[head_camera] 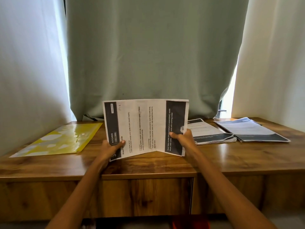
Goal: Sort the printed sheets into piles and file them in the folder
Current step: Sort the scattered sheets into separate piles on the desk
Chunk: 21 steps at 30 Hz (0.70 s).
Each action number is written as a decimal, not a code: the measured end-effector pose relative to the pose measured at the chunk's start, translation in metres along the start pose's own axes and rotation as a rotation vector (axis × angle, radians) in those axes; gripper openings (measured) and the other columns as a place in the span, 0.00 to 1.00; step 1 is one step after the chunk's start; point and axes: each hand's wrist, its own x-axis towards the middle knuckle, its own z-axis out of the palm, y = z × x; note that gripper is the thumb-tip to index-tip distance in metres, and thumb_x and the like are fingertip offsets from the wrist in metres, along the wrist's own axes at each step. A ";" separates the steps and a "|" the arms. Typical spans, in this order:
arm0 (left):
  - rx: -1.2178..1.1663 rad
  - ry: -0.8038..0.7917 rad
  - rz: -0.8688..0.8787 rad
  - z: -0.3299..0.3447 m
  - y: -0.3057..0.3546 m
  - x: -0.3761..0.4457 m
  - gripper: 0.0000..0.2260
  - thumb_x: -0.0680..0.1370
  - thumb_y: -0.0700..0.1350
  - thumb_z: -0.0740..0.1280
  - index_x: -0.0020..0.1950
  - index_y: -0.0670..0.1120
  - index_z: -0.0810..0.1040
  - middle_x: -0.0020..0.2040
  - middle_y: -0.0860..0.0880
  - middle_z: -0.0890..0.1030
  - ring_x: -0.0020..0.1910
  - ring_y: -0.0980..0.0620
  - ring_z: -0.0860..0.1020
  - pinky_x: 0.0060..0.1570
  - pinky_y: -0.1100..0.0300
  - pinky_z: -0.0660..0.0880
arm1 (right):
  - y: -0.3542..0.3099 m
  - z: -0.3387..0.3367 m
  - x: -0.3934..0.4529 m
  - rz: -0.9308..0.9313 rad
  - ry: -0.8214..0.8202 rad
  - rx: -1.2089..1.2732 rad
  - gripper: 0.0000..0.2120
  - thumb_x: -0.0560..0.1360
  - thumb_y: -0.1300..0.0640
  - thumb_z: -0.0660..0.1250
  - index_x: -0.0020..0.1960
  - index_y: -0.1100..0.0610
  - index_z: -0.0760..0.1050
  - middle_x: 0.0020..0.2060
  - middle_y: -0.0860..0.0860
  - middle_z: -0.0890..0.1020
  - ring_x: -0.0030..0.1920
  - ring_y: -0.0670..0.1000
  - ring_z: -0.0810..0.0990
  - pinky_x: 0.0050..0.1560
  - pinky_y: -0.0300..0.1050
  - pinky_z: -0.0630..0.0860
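Note:
A stack of printed sheets (145, 126) with dark header bands stands on edge on the wooden table (148, 164), turned sideways and bowed in the middle. My left hand (110, 150) grips its lower left corner, thumb on the front. My right hand (183, 138) grips its right side, thumb across the dark band. A yellow folder (61, 140) lies flat at the left of the table. Two piles of printed sheets lie at the right: a nearer pile (211, 133) and a farther pile (250, 130).
Green and white curtains (148, 55) hang right behind the table. The table has wooden drawer fronts (145, 195) below its front edge. Something red (189, 223) shows on the floor beneath.

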 end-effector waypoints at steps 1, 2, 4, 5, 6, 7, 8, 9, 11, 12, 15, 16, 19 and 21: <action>0.003 -0.001 -0.008 0.001 -0.005 0.000 0.12 0.73 0.36 0.69 0.56 0.39 0.74 0.55 0.36 0.80 0.49 0.40 0.80 0.51 0.45 0.77 | 0.006 0.001 -0.001 0.022 0.004 0.024 0.13 0.73 0.57 0.71 0.52 0.51 0.68 0.53 0.52 0.79 0.51 0.52 0.80 0.56 0.53 0.78; 0.017 0.011 -0.014 0.001 -0.005 0.003 0.12 0.74 0.36 0.69 0.56 0.38 0.74 0.54 0.36 0.80 0.49 0.41 0.80 0.50 0.46 0.76 | 0.009 0.001 0.001 0.018 0.013 0.038 0.14 0.72 0.56 0.72 0.53 0.51 0.69 0.54 0.53 0.80 0.51 0.54 0.81 0.56 0.55 0.78; 0.102 0.020 -0.038 -0.005 0.009 0.011 0.12 0.74 0.36 0.68 0.57 0.37 0.73 0.52 0.39 0.80 0.48 0.42 0.79 0.49 0.47 0.76 | 0.003 -0.001 0.006 -0.048 0.028 0.070 0.19 0.71 0.56 0.73 0.58 0.51 0.69 0.55 0.55 0.80 0.51 0.55 0.81 0.53 0.57 0.79; 0.166 -0.014 -0.043 -0.012 0.019 0.017 0.11 0.74 0.37 0.68 0.55 0.38 0.74 0.51 0.40 0.80 0.48 0.43 0.79 0.49 0.47 0.76 | -0.005 -0.004 0.010 -0.107 0.039 0.107 0.22 0.71 0.56 0.72 0.61 0.50 0.68 0.56 0.54 0.80 0.51 0.54 0.81 0.51 0.55 0.80; 0.238 -0.069 -0.043 -0.019 0.030 0.023 0.08 0.74 0.37 0.68 0.53 0.39 0.75 0.50 0.40 0.81 0.47 0.42 0.80 0.48 0.47 0.77 | -0.013 -0.008 0.014 -0.167 0.057 0.122 0.26 0.71 0.58 0.72 0.65 0.50 0.65 0.58 0.54 0.78 0.53 0.54 0.80 0.51 0.52 0.80; 0.316 -0.136 -0.040 -0.028 0.042 0.026 0.06 0.74 0.37 0.68 0.50 0.41 0.75 0.48 0.41 0.81 0.47 0.42 0.80 0.48 0.47 0.78 | -0.023 -0.012 0.020 -0.234 0.082 0.083 0.31 0.71 0.59 0.73 0.69 0.51 0.62 0.61 0.54 0.76 0.56 0.54 0.78 0.53 0.50 0.78; 0.393 -0.207 -0.031 -0.035 0.053 0.028 0.05 0.74 0.36 0.68 0.48 0.42 0.75 0.46 0.42 0.81 0.46 0.44 0.81 0.45 0.49 0.79 | -0.032 -0.016 0.026 -0.299 0.102 -0.016 0.36 0.70 0.59 0.73 0.72 0.51 0.59 0.64 0.56 0.73 0.61 0.55 0.75 0.58 0.50 0.75; 0.462 -0.279 -0.021 -0.040 0.063 0.030 0.05 0.74 0.35 0.68 0.47 0.42 0.75 0.44 0.44 0.82 0.43 0.47 0.82 0.41 0.53 0.80 | -0.040 -0.019 0.031 -0.352 0.103 -0.149 0.39 0.69 0.57 0.74 0.73 0.52 0.57 0.68 0.56 0.69 0.65 0.56 0.71 0.64 0.52 0.71; 0.544 -0.415 -0.016 -0.041 0.080 0.031 0.06 0.74 0.33 0.68 0.47 0.42 0.75 0.40 0.47 0.83 0.37 0.52 0.83 0.33 0.60 0.80 | -0.053 -0.017 0.036 -0.394 0.010 -0.372 0.41 0.67 0.54 0.76 0.73 0.53 0.58 0.70 0.55 0.67 0.69 0.55 0.67 0.67 0.51 0.67; 0.573 -0.467 -0.018 -0.039 0.086 0.033 0.07 0.73 0.32 0.68 0.47 0.42 0.76 0.39 0.49 0.84 0.36 0.53 0.83 0.32 0.62 0.79 | -0.058 -0.012 0.035 -0.364 -0.086 -0.429 0.39 0.67 0.53 0.76 0.72 0.53 0.61 0.69 0.54 0.68 0.68 0.54 0.69 0.66 0.49 0.68; 0.671 -0.529 0.015 -0.029 0.102 0.040 0.07 0.72 0.33 0.69 0.49 0.40 0.76 0.41 0.47 0.84 0.37 0.51 0.84 0.37 0.60 0.80 | -0.063 0.004 0.022 -0.169 -0.464 -0.404 0.22 0.70 0.54 0.74 0.62 0.54 0.73 0.58 0.52 0.80 0.53 0.52 0.81 0.56 0.48 0.77; 0.693 -0.521 0.033 -0.027 0.107 0.041 0.08 0.72 0.34 0.70 0.49 0.40 0.76 0.42 0.46 0.84 0.37 0.51 0.84 0.39 0.58 0.81 | -0.061 0.009 0.019 -0.133 -0.531 -0.363 0.15 0.71 0.57 0.73 0.57 0.55 0.76 0.53 0.52 0.82 0.48 0.50 0.82 0.52 0.47 0.79; 0.680 -0.408 0.159 -0.029 0.121 0.041 0.06 0.71 0.36 0.72 0.45 0.43 0.78 0.35 0.51 0.84 0.32 0.56 0.83 0.33 0.64 0.79 | -0.055 0.014 0.017 -0.131 -0.504 -0.252 0.09 0.73 0.62 0.70 0.52 0.57 0.78 0.46 0.51 0.83 0.43 0.47 0.83 0.41 0.39 0.79; 0.545 -0.196 0.301 -0.034 0.125 0.038 0.06 0.71 0.38 0.73 0.42 0.45 0.78 0.28 0.56 0.82 0.29 0.60 0.81 0.27 0.69 0.75 | -0.055 0.013 0.019 -0.154 -0.436 -0.179 0.09 0.73 0.61 0.69 0.53 0.58 0.77 0.48 0.52 0.83 0.44 0.49 0.82 0.41 0.41 0.78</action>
